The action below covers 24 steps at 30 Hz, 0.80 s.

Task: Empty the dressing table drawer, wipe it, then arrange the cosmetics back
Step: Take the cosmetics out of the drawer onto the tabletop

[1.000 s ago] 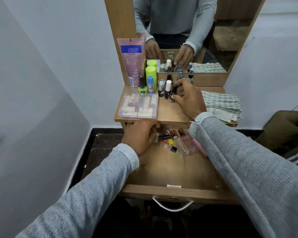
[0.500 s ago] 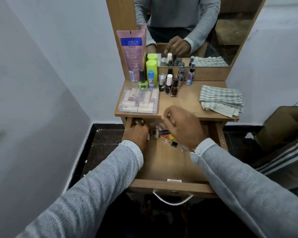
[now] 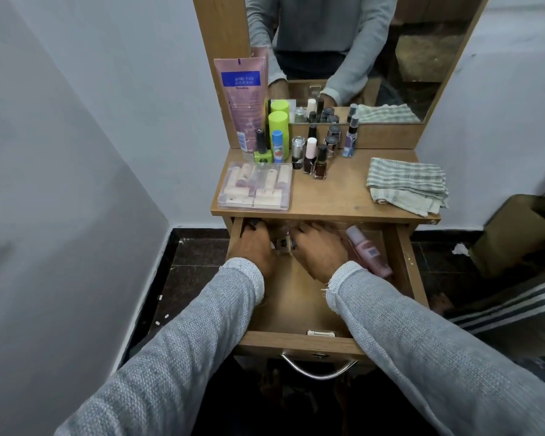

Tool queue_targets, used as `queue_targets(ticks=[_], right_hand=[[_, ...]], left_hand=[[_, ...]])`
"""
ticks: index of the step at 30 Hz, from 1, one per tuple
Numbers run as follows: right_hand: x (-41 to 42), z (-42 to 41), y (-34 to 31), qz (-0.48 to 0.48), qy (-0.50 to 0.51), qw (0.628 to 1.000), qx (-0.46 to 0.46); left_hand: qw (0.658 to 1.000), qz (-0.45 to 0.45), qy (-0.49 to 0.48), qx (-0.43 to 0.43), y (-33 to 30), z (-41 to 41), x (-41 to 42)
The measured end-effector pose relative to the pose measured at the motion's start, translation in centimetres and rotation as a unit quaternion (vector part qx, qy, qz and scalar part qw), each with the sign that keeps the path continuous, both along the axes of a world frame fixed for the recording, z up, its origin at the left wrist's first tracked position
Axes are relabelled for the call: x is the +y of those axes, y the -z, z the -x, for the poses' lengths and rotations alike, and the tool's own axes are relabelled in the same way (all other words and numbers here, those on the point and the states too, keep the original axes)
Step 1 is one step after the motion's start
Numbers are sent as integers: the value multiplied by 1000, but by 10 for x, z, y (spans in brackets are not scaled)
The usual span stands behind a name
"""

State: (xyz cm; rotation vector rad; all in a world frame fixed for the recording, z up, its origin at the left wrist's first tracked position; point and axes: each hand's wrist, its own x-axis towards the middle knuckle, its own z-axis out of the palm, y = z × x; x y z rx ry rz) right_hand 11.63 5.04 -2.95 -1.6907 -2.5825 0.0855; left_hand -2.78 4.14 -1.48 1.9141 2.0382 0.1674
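Both hands are deep in the far end of the open drawer [image 3: 299,306]. Left hand [image 3: 255,247] and right hand [image 3: 320,250] are curled, grip unclear. A small jar [image 3: 282,244] sits between them, a pink bottle [image 3: 368,251] right. Cosmetics [image 3: 312,149] and a cloth [image 3: 406,184] sit on the tabletop.

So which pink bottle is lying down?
The pink bottle inside the open drawer, beside the right hand, lies on its side. The pink tube on the tabletop stands upright.
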Motion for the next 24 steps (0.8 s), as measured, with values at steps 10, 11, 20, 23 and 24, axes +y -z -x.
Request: queue_targets(ticks=[10,11,20,23,24], right_hand=[[-18,-23,-26,34,-29,978,205],[-19,-27,-34,37,-34,973,223],[7,-70,-105,-60,49,938,338],[33,-79,-107,-107,96,936,322],[41,-80,-106,-115,106,936,314]], left_hand=[[996,15,-1,84,-3,-5,12],[995,6,3,100,0,-5,13],[982,-70,52,167,13,-10,10],[984,-63,58,153,12,-11,9],[983,-70,64,156,12,-11,8]])
